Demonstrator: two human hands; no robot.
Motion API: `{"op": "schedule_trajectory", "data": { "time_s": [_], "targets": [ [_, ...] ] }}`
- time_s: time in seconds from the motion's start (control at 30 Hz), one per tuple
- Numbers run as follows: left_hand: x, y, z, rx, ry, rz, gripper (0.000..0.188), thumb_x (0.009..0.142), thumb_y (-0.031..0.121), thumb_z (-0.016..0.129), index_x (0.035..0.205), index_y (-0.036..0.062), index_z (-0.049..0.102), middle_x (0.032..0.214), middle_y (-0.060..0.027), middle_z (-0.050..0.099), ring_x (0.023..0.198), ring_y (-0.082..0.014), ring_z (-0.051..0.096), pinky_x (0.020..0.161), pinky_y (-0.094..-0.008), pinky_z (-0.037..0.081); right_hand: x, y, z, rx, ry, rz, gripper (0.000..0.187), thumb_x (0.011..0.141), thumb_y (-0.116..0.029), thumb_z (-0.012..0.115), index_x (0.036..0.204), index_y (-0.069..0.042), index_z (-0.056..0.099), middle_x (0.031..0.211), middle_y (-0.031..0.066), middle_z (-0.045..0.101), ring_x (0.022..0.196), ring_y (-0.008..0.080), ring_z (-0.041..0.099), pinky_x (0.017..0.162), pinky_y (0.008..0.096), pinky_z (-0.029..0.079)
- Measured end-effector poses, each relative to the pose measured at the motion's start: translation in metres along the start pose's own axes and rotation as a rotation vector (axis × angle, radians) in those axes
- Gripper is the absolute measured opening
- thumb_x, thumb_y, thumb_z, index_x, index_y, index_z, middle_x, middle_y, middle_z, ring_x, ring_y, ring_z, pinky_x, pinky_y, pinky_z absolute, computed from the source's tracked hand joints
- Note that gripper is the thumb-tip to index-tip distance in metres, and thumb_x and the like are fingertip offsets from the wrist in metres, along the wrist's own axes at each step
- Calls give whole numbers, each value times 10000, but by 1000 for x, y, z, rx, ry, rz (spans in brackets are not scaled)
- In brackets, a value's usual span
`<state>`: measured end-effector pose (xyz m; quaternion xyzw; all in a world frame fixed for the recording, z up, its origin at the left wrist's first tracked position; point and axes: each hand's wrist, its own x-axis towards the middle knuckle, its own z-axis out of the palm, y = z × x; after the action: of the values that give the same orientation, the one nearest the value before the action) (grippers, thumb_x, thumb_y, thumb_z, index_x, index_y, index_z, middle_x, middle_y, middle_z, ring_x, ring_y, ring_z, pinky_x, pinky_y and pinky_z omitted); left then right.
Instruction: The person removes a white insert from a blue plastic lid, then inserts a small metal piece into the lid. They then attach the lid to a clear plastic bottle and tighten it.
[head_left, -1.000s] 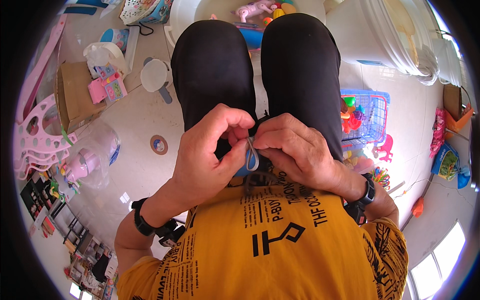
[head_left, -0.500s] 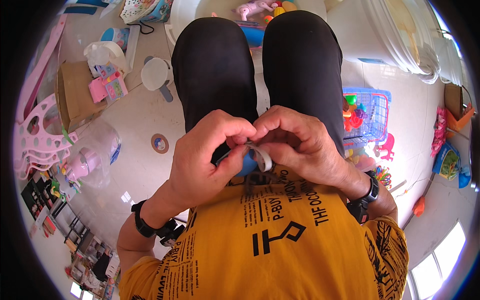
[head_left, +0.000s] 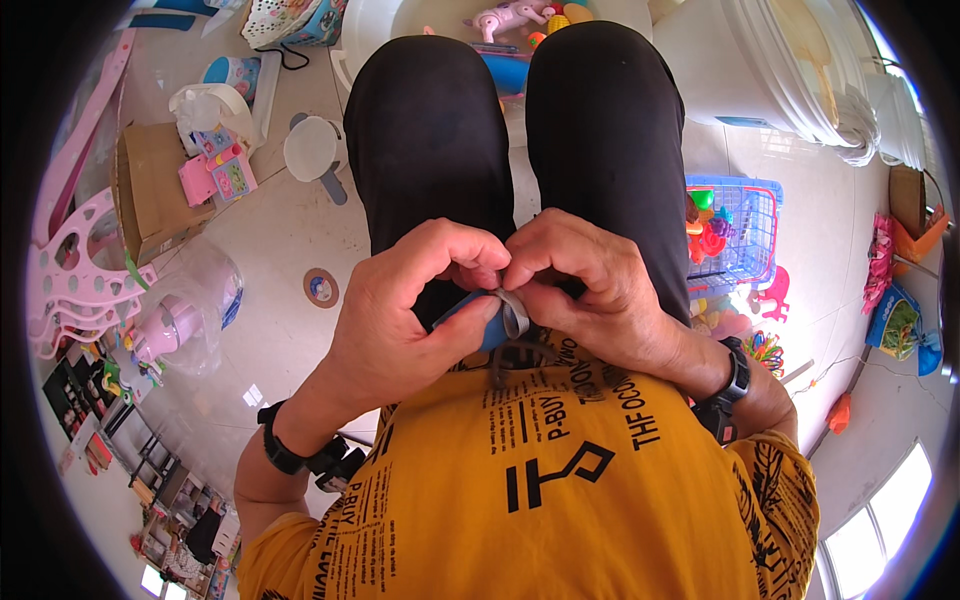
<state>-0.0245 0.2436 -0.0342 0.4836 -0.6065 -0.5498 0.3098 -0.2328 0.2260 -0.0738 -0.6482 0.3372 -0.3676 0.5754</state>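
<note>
Both hands meet above my lap, their fingertips almost touching. My left hand [head_left: 410,310] is closed, thumb and fingers pinching the end of a narrow grey-white strip [head_left: 515,318]. On the other side my right hand [head_left: 590,290] pinches the same strip between thumb and forefinger. The strip curls into a small loop that hangs between the thumbs. Just under my left thumb a smooth blue thing [head_left: 494,332] shows in part; its kind is hidden by the fingers. Below it, dark cords [head_left: 520,350] lie against my yellow shirt.
A blue basket [head_left: 762,235] of colourful toys stands at right, with a large white bucket [head_left: 720,60] beyond. Ahead is a pale basin [head_left: 395,22] holding toys. At left are a tape roll [head_left: 311,288], a white strainer-like dish [head_left: 311,148] and a cardboard box [head_left: 150,190].
The strip's loop has turned and drawn in closer to the fingertips. My right thumb has shifted slightly left, and more of the blue thing shows under my left thumb.
</note>
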Motion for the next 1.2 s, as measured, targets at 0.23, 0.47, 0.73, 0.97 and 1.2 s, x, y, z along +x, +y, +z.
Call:
{"op": "schedule_trajectory", "data": {
  "time_s": [0.23,0.47,0.73,0.97,1.2],
  "targets": [
    [4,4,-9,-83,-72,-87,235,847,-97,678,1053,8,631,952,-51,671,858,-107,665,797,-258,565,1,-5,1,66,0,141,203,800,82,717,943,-45,651,911,63,624,805,181,678,686,283,547],
    [1,8,-3,-27,-19,-92,293,836,-119,663,1094,13,618,964,-49,650,874,-106,656,808,-257,577,2,-3,0,88,-27,142,189,807,75,717,941,-35,640,936,77,612,823,196,665,704,295,539],
    [-2,5,0,1,62,-120,330,842,-113,631,1139,31,609,941,-36,638,866,-94,639,802,-268,582,6,-1,-1,51,-114,115,163,860,80,652,974,-19,593,928,77,603,762,174,651,657,287,536],
    [-5,3,-2,-52,87,-152,337,840,-113,632,1145,30,611,939,-34,653,865,-93,647,792,-264,583,6,-9,2,204,-67,272,121,915,102,628,1006,23,639,960,59,591,716,108,651,631,227,530],
    [-6,1,0,-46,70,-107,321,848,-103,643,1138,32,610,933,-35,654,858,-96,652,788,-262,583,11,-7,-5,45,-109,161,129,838,65,687,933,-23,676,901,61,623,728,152,664,626,274,542]
  ]
}}
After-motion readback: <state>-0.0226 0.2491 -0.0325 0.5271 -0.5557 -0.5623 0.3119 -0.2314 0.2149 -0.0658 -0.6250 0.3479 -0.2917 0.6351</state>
